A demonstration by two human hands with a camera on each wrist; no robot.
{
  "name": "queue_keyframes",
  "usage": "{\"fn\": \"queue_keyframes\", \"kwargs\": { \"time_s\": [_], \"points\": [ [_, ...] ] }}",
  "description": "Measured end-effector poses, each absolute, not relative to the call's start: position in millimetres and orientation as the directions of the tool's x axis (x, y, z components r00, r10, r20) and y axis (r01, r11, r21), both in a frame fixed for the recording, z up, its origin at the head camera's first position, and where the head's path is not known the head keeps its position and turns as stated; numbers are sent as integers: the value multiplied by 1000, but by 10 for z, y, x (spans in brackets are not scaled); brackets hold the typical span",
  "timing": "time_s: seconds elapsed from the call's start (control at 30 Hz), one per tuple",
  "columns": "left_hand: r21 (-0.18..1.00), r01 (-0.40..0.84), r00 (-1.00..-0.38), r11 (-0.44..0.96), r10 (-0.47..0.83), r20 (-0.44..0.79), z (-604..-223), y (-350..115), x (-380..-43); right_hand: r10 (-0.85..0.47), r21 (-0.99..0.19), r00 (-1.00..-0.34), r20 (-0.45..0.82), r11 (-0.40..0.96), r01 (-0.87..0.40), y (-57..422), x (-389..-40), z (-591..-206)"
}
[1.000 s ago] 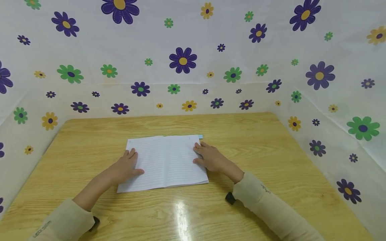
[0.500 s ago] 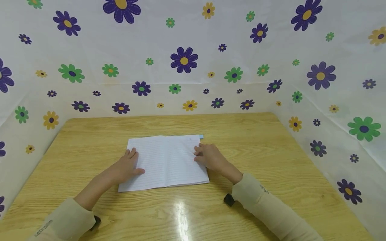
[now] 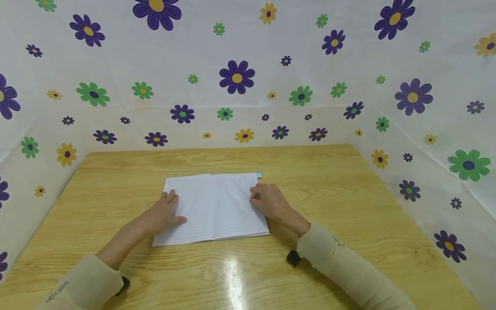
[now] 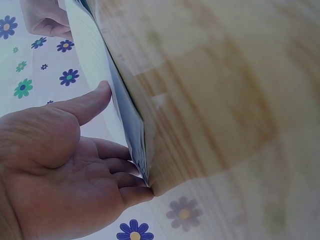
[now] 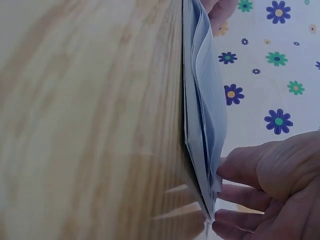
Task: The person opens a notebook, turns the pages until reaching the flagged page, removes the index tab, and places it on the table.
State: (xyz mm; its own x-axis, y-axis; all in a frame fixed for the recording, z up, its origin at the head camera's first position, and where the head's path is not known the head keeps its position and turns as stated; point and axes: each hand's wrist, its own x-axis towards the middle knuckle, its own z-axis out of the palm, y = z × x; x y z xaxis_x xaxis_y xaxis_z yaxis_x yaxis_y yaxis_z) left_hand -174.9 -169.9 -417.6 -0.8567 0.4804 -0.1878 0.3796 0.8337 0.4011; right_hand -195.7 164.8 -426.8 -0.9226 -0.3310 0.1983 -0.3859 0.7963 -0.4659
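Note:
An open lined notebook (image 3: 193, 211) lies on the wooden table, its ruled pages facing up. On its left page rests my left hand (image 3: 160, 215), fingers extended and thumb spread toward the middle. The left wrist view shows that hand (image 4: 65, 175) along the notebook's edge (image 4: 127, 115). At the right page's outer edge, my right hand (image 3: 273, 204) has its fingers curled in and pinches the page. Seen from the right wrist, the thumb and forefinger of that hand (image 5: 270, 185) meet at a page (image 5: 212, 100) that bows up from the pages below.
A light blue tab (image 3: 259, 175) sticks out at the notebook's top right corner. The wooden table (image 3: 329, 181) is bordered by a white flowered sheet (image 3: 162, 77) at the back and sides. Each sleeve has a dark device (image 3: 293, 258) at the cuff.
My right hand's fingers have drawn together from lying spread on the right page to a pinch at its edge, and the page there has creased. The left hand stays put.

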Motion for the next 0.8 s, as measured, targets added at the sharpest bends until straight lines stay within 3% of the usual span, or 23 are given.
{"fn": "queue_keyframes", "kwargs": {
  "time_s": [0.23, 0.57, 0.8],
  "points": [
    [406, 380, -857, 831, 482, -184, -4192, -1704, -1750, -301, -467, -920, 252, 795, -388, 1621, -1923, -4237],
    [400, 376, -857, 836, 477, -193, -4217, -1713, -1780, -177, -674, -968, 176, 695, -249, 1591, -1847, -4203],
    [403, 368, -858, 838, 473, -200, -4200, -1708, -1767, -251, -705, -962, 105, 663, -250, 1634, -1774, -4178]
  ]
}}
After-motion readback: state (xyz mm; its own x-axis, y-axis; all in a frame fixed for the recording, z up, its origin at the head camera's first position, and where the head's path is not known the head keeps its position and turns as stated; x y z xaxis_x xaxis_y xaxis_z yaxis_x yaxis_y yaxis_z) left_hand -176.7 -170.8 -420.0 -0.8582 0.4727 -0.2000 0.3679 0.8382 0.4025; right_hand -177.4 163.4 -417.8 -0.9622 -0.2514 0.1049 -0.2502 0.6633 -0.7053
